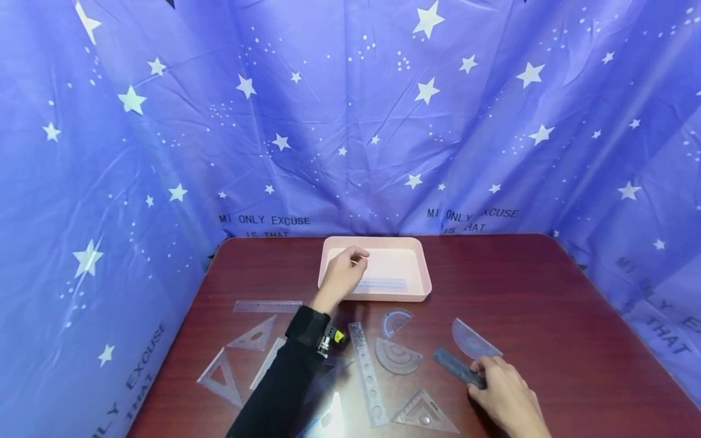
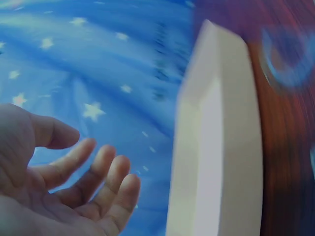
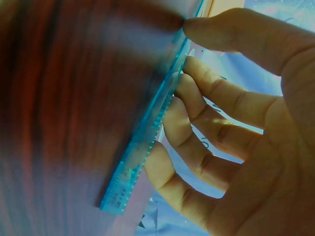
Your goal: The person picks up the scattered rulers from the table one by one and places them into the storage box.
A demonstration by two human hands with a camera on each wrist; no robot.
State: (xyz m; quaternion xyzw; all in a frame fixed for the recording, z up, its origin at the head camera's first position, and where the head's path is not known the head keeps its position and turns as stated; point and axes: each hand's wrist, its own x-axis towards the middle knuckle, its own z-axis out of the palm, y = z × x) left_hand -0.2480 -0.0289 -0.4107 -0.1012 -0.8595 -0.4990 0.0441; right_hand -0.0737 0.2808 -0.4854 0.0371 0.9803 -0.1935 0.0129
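Note:
My left hand (image 1: 344,272) is over the pink tray (image 1: 390,297), its fingers loosely bent and nothing in them. In the left wrist view the bare palm and fingers (image 2: 118,172) show beside the tray's wall. Inside the tray lies a clear, bluish ruler (image 1: 383,285). At the right, my right hand (image 1: 506,389) pinches a translucent ruler (image 1: 454,365) near one end. The right wrist view shows this ruler, tinted blue, between thumb and fingertips, close over the wood. A clear protractor (image 1: 472,340) lies just beyond that hand.
Two more protractors (image 1: 398,359) lie mid-table, beside a long ruler with holes (image 1: 366,371). A set square (image 1: 426,415) is near the front. Left of my sleeve are two set squares (image 1: 256,336) and a clear ruler (image 1: 268,306). A starry curtain (image 1: 350,121) hangs around the table.

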